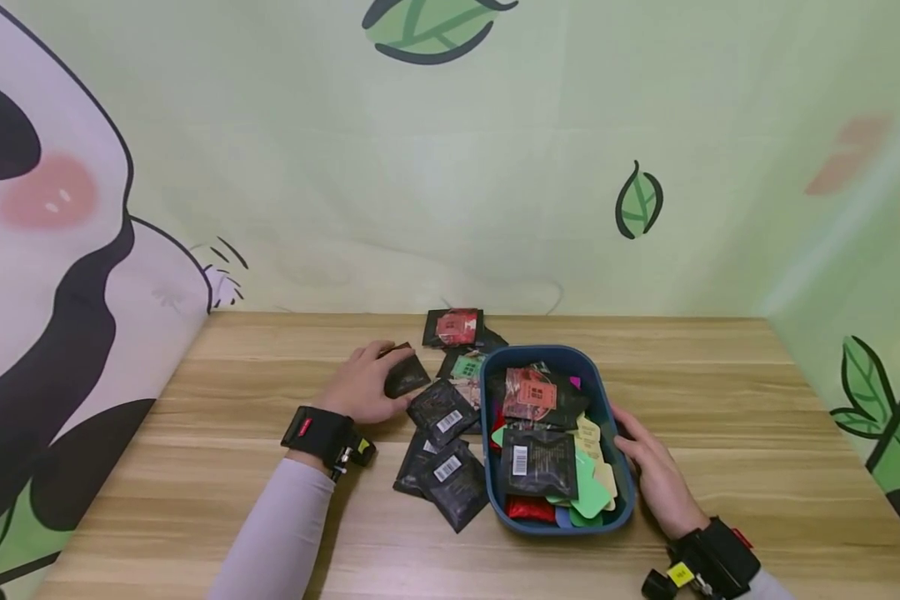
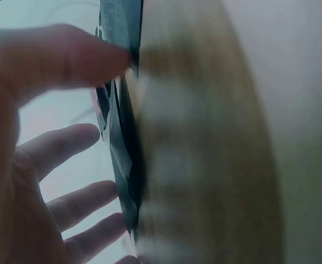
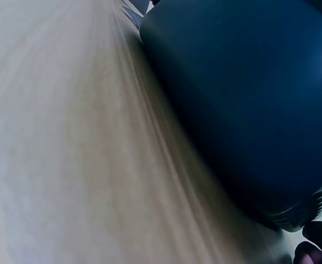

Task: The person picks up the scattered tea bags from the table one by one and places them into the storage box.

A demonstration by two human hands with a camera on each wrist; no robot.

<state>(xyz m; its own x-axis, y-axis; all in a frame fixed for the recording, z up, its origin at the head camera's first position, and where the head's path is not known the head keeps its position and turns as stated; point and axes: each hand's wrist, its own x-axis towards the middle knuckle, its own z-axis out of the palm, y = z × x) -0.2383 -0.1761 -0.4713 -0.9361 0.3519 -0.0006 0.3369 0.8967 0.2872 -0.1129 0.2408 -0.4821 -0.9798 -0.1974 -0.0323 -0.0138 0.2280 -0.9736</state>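
Observation:
My left hand [image 1: 360, 383] lies over a black foil packet [image 1: 407, 372], its fingers spread along the packet's far and near edges. In the left wrist view those fingers are mostly straight and touch dark packets [image 2: 122, 148], with the thumb near another one. My right hand [image 1: 660, 475] rests against the right side of a dark blue plastic bin [image 1: 621, 492], fingertips by its wall. Inside the bin are a black packet with a barcode [image 1: 538, 475], a packet with a red label [image 1: 536, 395], green cards [image 1: 591, 487] and a red packet [image 1: 531, 508].
Several black packets [image 1: 456, 492] lie in a loose pile left of the bin, some touching it. Farther back is a packet with a red label [image 1: 456, 327], and nearby one with a green label [image 1: 467, 367]. A printed backdrop [image 1: 345, 167] rises behind the wooden table [image 1: 720, 375].

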